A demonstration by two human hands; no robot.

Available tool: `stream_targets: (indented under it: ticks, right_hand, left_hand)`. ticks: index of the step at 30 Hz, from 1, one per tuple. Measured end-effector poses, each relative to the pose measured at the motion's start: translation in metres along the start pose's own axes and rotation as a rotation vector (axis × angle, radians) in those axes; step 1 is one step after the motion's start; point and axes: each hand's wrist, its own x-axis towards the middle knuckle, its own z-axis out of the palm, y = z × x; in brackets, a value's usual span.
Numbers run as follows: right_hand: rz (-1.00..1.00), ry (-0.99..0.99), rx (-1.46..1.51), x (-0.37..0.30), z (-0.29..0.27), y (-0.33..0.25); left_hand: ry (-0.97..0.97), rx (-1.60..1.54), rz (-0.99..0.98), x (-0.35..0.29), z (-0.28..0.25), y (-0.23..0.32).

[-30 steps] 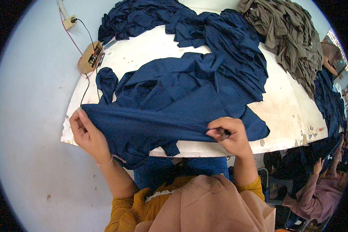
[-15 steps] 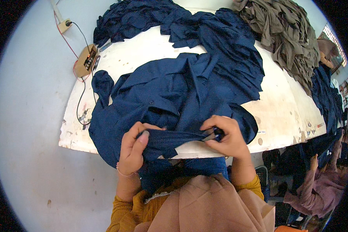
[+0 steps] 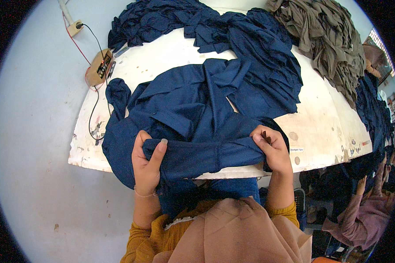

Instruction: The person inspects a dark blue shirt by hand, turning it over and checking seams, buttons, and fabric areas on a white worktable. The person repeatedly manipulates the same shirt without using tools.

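Note:
A navy blue garment (image 3: 175, 114) lies rumpled at the near edge of the table, with one seamed strip drawn out across its front. My left hand (image 3: 145, 163) is closed on the left end of that strip, thumb on top of the cloth. The right end is pinched in my right hand (image 3: 275, 151). A small dark tool, apparently thread snips (image 3: 266, 137), also sits in the right hand, mostly hidden by the fingers. Between the two hands the strip is stretched fairly flat, and a vertical seam shows near its middle.
The white table (image 3: 333, 127) has a worn front edge. Navy cloth (image 3: 162, 19) is heaped at the back, brown garments (image 3: 322, 39) at the back right. A wooden power box (image 3: 99, 68) with cables stands at the left by the wall. Another person's arm (image 3: 357, 204) shows at far right.
My right hand has moved right and slightly up, drawing the strip out wider and flatter. My left hand has shifted slightly left. The snips' metal blades, visible before, are now hidden.

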Motion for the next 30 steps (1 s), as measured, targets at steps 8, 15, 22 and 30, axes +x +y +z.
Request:
stream_targets:
  ticks: [8, 15, 22, 30]
  right_hand:
    - [-0.205, 0.090, -0.406, 0.005, 0.006, -0.003]
    - [-0.425, 0.195, -0.768, 0.004, 0.042, -0.024]
    - [-0.699, 0.165, -0.969, 0.005, 0.075, -0.028]
    - [-0.718, 0.182, -1.047, 0.005, 0.076, -0.027]
  left_hand:
    - [0.019, -0.100, -0.182, -0.005, 0.003, -0.002]
    - [-0.011, -0.118, -0.253, -0.012, 0.016, 0.000]
    - [-0.058, -0.017, -0.185, -0.013, 0.018, 0.004]
    - [-0.080, 0.012, -0.134, -0.013, 0.016, 0.002]
